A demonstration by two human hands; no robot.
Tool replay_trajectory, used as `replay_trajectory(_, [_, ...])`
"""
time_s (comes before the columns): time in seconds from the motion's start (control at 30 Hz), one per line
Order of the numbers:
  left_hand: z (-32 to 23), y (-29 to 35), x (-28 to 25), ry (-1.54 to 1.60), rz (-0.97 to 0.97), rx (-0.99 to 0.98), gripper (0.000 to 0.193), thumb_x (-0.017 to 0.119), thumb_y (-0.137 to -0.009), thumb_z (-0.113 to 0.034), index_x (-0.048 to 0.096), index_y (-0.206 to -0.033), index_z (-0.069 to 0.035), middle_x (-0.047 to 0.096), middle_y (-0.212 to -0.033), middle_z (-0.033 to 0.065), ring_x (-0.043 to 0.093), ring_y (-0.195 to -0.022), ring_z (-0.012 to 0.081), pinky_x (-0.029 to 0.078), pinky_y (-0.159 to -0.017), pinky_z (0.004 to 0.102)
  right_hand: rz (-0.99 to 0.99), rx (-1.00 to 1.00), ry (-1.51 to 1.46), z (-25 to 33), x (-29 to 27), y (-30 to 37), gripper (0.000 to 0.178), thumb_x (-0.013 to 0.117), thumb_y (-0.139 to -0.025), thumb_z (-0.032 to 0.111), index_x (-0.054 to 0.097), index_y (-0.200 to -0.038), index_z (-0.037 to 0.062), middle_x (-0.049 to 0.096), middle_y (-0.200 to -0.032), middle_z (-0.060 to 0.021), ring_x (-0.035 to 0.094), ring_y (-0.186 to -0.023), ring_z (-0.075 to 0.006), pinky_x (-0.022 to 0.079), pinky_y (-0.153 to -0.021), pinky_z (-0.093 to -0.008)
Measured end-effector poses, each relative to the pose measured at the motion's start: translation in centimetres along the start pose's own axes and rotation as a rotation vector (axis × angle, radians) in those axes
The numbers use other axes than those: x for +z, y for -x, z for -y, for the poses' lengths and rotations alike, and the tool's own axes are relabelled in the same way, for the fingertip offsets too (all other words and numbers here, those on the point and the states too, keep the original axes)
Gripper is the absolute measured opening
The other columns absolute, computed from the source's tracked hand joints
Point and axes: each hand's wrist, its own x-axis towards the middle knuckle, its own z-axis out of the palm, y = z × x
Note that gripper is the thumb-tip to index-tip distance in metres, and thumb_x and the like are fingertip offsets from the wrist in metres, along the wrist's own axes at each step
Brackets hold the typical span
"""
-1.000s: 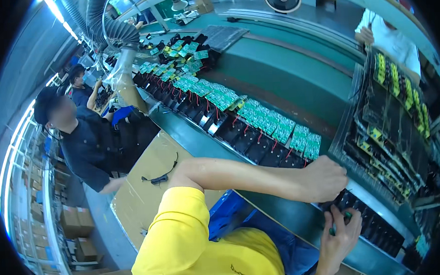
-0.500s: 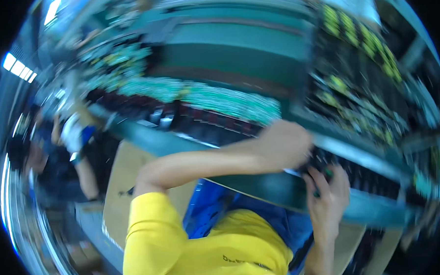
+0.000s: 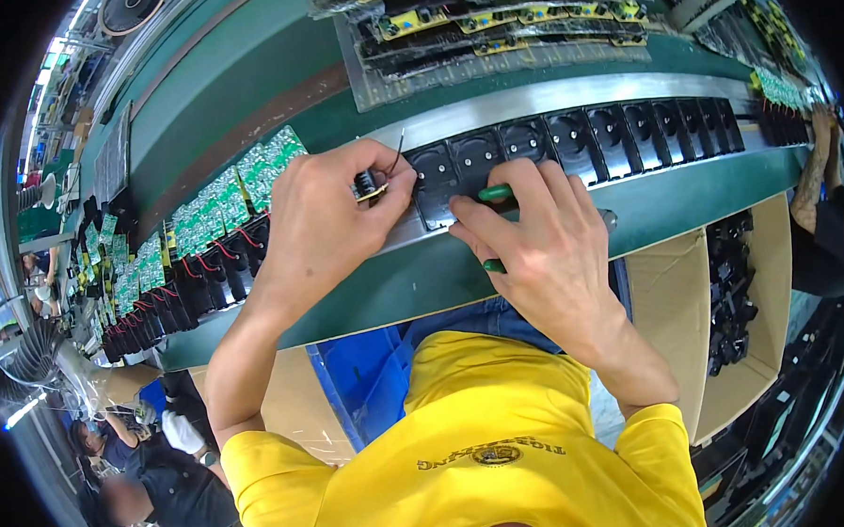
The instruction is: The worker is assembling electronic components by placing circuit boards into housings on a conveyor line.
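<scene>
My left hand is closed, its thumb and fingers pinching a small circuit board that carries a dark component. A thin dark wire rises beside the fingertips. My right hand is wrapped round a green-handled hand tool; two green grips show between its fingers, while the palm hides most of the tool. The right fingertips lie at the near end of a row of black plastic housings, over the second one from the left. Each housing has a round recess and small screws or pins.
Green circuit boards with red wires on black housings line the bench to the left. Behind stand stacked trays of yellow boards. A cardboard box of black parts is at the right. Other people work at both sides.
The view has swung right along the bench and is sharper. My hands, crossed close together before, are now apart, side by side over the black housings. The green-handled tool stays in my right hand.
</scene>
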Motion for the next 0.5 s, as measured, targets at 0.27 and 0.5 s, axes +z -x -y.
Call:
replay_trajectory(0.27, [-0.73, -0.63, -0.24, 0.005, 0.034, -0.078, 0.011, 0.085, -0.094, -0.013, 0.085, -0.099, -0.003, 0.080, -0.081, 0.0047, 0.062, -0.062, 0.0227, 0.053, -0.066, 0.0345, -0.003, -0.037, 0.022, -0.32, 0.18, -0.10, 0.019, 0.092, -0.091, 0.018, 0.088, -0.109, 0.0149, 0.062, -0.118, -0.0060, 0.059, -0.095, -0.0254, 0.052, -0.084, -0.0390])
replay_trajectory(0.5, [-0.76, -0.45, -0.36, -0.092, 0.068, -0.010, 0.007, 0.081, -0.102, -0.005, 0.081, -0.101, 0.002, 0.077, -0.084, 0.0009, 0.058, -0.071, 0.0109, 0.048, -0.069, 0.0249, -0.015, -0.029, 0.011, -0.43, 0.59, 0.11, 0.018, 0.092, -0.090, 0.017, 0.087, -0.107, 0.0149, 0.062, -0.118, -0.0059, 0.058, -0.095, -0.0252, 0.052, -0.084, -0.0385])
